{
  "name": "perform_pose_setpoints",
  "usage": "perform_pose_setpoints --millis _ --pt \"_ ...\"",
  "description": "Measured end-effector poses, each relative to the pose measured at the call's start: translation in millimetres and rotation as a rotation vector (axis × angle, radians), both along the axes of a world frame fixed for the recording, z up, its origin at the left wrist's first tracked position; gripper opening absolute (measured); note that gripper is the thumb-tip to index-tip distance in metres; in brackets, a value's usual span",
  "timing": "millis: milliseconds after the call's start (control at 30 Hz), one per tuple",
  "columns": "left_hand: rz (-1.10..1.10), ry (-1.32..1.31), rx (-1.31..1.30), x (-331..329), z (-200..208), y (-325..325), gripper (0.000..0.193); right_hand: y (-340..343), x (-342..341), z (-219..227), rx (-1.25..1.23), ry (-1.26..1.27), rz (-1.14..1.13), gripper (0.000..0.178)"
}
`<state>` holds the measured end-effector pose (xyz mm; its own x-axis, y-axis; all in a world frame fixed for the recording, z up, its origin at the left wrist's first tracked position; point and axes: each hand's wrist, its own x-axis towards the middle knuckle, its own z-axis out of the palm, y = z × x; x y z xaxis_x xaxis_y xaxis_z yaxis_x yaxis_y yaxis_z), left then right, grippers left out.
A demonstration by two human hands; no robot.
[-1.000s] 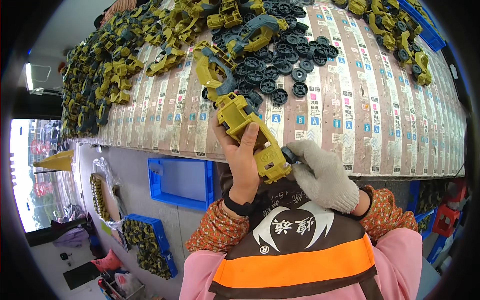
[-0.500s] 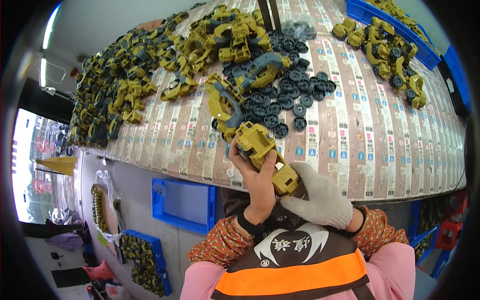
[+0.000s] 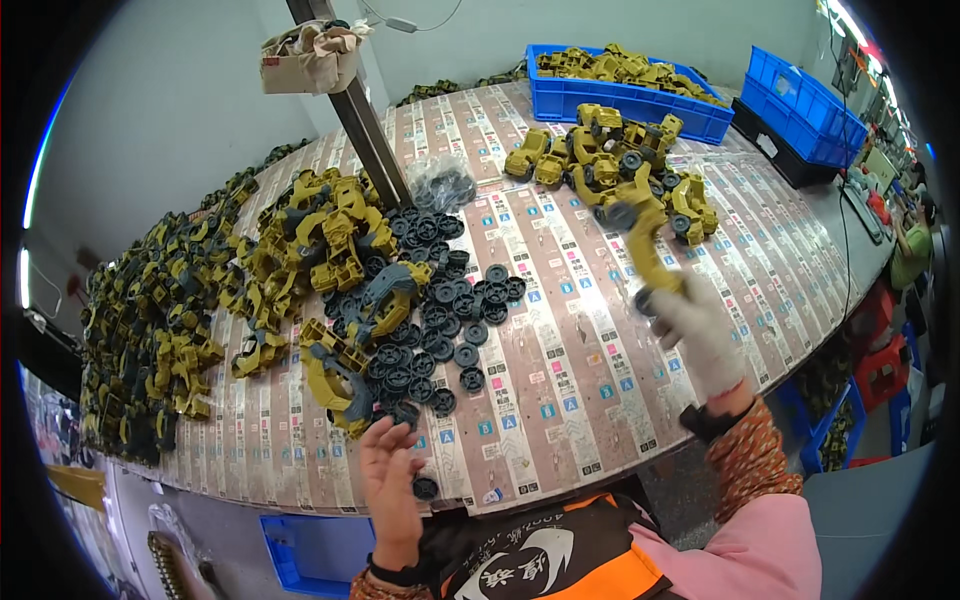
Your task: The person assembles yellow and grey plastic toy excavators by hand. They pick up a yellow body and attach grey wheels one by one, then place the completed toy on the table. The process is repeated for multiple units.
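My right hand (image 3: pixel 692 330), in a pale knitted glove, is closed on the near end of a yellow toy truck body (image 3: pixel 646 240). The body is blurred, and dark wheels show on it. It is held up over the table, at the near side of a pile of wheeled yellow toy bodies (image 3: pixel 600 150). My bare left hand (image 3: pixel 390 480) has its fingers bent and apart at the near edge of the dark toy wheels (image 3: pixel 435 315). One wheel lies close to its fingertips. Beside these wheels are yellow-and-grey toy parts (image 3: pixel 340 385).
A large heap of yellow-and-grey parts (image 3: pixel 150 340) covers the table's left. A metal post (image 3: pixel 365 130) with a small box rises behind the wheels. Blue crates (image 3: pixel 630 105) stand at the back right. A blue bin (image 3: pixel 300 560) sits below the near edge.
My hands have parted. The right hand has carried the toy truck body away to the right, while the left has let go and is by the wheels. The view has shifted right.
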<state>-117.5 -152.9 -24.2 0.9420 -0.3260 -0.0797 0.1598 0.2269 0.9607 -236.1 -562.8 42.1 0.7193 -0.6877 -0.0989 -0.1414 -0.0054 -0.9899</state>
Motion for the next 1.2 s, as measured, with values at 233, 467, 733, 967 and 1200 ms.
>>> perform_pose_setpoints --millis 233,467,733,967,1200 --pt "0.261 0.05 0.175 16 -1 65 0.041 -192 47 -34 -0.343 0.121 -0.356 0.058" --pt "0.405 0.033 0.236 34 14 127 0.035 -307 91 -102 -0.334 -0.092 0.018 0.047" --pt "0.612 -0.021 0.458 115 -4 231 0.035 -15 64 -60 -0.746 0.309 0.288 0.051" --pt "0.801 -0.199 0.774 255 -64 336 0.047 142 7 -42 -0.915 0.35 0.81 0.056" --pt "0.901 -0.247 1.097 345 -46 321 0.061 164 -5 -68 -1.208 0.316 0.766 0.055"
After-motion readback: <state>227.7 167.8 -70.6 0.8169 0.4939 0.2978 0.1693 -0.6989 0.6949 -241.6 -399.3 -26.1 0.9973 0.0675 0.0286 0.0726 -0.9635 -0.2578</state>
